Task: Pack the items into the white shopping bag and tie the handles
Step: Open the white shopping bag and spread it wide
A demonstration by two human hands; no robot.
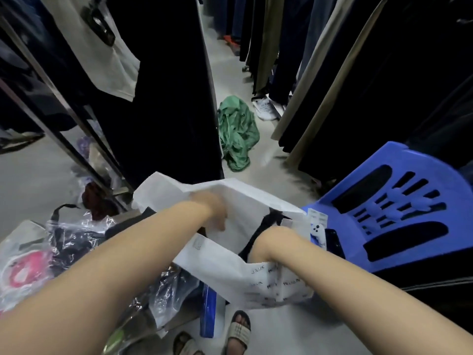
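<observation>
The white shopping bag (230,267) stands open on the floor in the middle of the head view, with small dark print on its near wall. A black garment (268,221) lies partly inside it. My left hand (213,210) is blurred at the bag's far rim, fingers pointing down into the opening; whether it holds anything is unclear. My right forearm bends at the wrist (271,240) and dips into the bag, where the near wall hides the hand. Clear plastic-wrapped garments (76,237) lie on the floor to the left, and another packet (169,290) lies under my left arm.
A blue plastic chair (399,208) stands at the right with a white phone (317,230) on its seat edge. A green garment (238,131) lies in the aisle. Hanging dark clothes line both sides. A blue box (207,308) and my sandaled foot (239,329) are below the bag.
</observation>
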